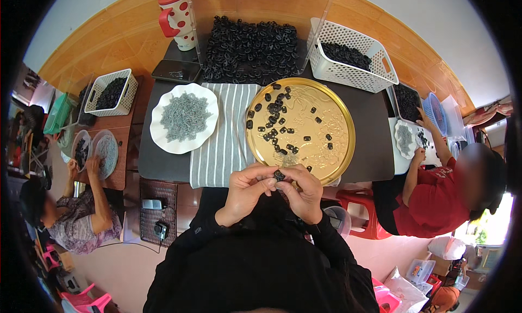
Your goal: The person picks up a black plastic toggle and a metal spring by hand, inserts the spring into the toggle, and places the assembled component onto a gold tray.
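Close in front of me, my left hand [246,191] and my right hand [303,192] meet at the near rim of a round gold tray [352,144]. Between their fingertips they pinch a small black plastic piece [279,175], its detail partly covered by fingers. Several similar black pieces [273,119] lie scattered over the tray, densest on its left half. A small heap of pale tiny parts [289,160] rests on the tray just beyond my fingers. To the left, a white scalloped plate [155,120] holds a pile of small grey parts [186,116].
A striped cloth [220,155] lies between plate and tray. Behind stand a clear bin of black pieces [250,47], a white basket [353,76], a phone [176,70] and a red-dotted tumbler [178,22]. One person [435,196] works at right, another [81,220] at left.
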`<state>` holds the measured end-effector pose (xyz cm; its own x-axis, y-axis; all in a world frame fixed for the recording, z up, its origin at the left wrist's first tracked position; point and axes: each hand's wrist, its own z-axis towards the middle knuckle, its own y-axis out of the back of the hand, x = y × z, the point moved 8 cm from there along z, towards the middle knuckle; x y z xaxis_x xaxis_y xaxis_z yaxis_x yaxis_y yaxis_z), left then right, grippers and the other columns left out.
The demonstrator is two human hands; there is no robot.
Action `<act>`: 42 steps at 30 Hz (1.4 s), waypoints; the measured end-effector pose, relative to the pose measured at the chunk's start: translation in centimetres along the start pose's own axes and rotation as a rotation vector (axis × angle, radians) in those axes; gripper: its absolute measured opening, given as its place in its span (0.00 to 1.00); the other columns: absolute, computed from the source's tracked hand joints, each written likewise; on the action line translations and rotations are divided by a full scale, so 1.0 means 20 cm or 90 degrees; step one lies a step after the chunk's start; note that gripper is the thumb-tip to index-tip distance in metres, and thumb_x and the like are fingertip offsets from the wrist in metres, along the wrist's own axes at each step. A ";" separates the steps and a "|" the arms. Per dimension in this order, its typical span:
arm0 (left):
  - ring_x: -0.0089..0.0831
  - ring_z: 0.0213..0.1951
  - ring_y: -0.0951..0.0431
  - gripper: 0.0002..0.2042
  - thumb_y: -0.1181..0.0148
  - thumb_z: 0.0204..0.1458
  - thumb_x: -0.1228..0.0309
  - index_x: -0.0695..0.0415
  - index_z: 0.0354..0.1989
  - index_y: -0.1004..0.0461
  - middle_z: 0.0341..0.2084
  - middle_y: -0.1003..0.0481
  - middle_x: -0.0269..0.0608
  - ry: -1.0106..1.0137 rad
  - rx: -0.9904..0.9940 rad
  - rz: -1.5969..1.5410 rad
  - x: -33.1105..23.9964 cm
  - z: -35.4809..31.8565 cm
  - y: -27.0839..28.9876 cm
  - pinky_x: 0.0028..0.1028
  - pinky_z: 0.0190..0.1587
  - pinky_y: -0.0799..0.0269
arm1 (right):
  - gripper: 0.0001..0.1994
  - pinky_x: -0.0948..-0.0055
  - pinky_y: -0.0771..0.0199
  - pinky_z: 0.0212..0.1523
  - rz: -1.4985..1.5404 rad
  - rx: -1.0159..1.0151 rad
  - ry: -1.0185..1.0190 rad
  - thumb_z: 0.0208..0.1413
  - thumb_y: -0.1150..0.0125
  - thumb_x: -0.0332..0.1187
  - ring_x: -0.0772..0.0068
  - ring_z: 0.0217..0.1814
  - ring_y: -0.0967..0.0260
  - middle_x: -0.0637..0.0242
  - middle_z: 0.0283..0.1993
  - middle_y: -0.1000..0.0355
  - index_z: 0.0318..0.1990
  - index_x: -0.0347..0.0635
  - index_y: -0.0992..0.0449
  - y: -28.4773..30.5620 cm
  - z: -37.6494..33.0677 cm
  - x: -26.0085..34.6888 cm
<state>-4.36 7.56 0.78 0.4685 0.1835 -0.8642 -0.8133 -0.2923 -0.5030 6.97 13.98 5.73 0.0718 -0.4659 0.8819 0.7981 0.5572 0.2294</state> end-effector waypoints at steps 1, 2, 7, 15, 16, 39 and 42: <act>0.22 0.28 0.27 0.13 0.44 0.51 0.85 0.64 0.45 0.25 0.32 0.27 0.40 -0.003 0.004 0.011 -0.01 0.00 -0.01 0.17 0.27 0.30 | 0.15 0.77 0.29 0.31 0.000 -0.001 0.000 0.44 0.37 0.16 0.71 0.32 0.29 0.59 0.35 0.28 0.42 0.34 0.26 0.00 0.00 0.00; 0.22 0.28 0.27 0.13 0.44 0.51 0.85 0.64 0.45 0.25 0.32 0.27 0.40 -0.002 0.005 0.011 -0.01 -0.01 -0.01 0.17 0.27 0.30 | 0.15 0.77 0.29 0.32 -0.003 -0.008 0.011 0.44 0.37 0.16 0.69 0.32 0.29 0.58 0.34 0.28 0.42 0.34 0.26 0.00 -0.01 0.01; 0.21 0.29 0.27 0.12 0.44 0.51 0.84 0.65 0.45 0.25 0.34 0.28 0.39 -0.032 0.013 0.038 -0.05 -0.03 -0.03 0.17 0.28 0.30 | 0.14 0.76 0.30 0.32 -0.049 0.000 0.072 0.44 0.37 0.17 0.65 0.32 0.29 0.57 0.34 0.28 0.41 0.33 0.27 0.01 0.00 0.07; 0.21 0.29 0.26 0.11 0.44 0.51 0.84 0.65 0.44 0.26 0.34 0.28 0.39 -0.057 0.012 0.057 -0.07 -0.04 -0.06 0.17 0.27 0.29 | 0.13 0.75 0.31 0.29 -0.038 -0.019 0.106 0.45 0.39 0.15 0.64 0.30 0.30 0.55 0.33 0.29 0.40 0.31 0.28 0.01 -0.03 0.10; 0.20 0.29 0.26 0.11 0.45 0.52 0.84 0.66 0.44 0.26 0.34 0.28 0.39 -0.065 0.019 0.061 -0.07 -0.05 -0.06 0.17 0.28 0.29 | 0.13 0.75 0.31 0.29 -0.037 -0.019 0.107 0.45 0.39 0.15 0.64 0.30 0.30 0.55 0.33 0.29 0.40 0.31 0.28 0.00 -0.03 0.10; 0.20 0.28 0.27 0.11 0.44 0.52 0.84 0.67 0.44 0.26 0.32 0.29 0.41 -0.100 0.051 0.097 -0.14 -0.05 -0.08 0.17 0.27 0.29 | 0.11 0.79 0.34 0.28 0.040 -0.013 0.060 0.49 0.41 0.17 0.73 0.29 0.32 0.59 0.33 0.29 0.41 0.32 0.28 0.01 -0.02 0.11; 0.19 0.29 0.28 0.13 0.44 0.52 0.83 0.65 0.47 0.27 0.32 0.29 0.39 -0.075 0.058 0.092 -0.13 -0.03 -0.05 0.17 0.28 0.30 | 0.07 0.81 0.33 0.29 0.203 0.153 -0.263 0.52 0.40 0.21 0.81 0.30 0.33 0.66 0.33 0.28 0.39 0.33 0.26 0.04 0.02 -0.06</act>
<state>-4.48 6.85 3.53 0.3058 0.2563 -0.9170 -0.8993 -0.2386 -0.3666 7.27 15.10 5.05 0.0086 0.0305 0.9995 0.6134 0.7892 -0.0294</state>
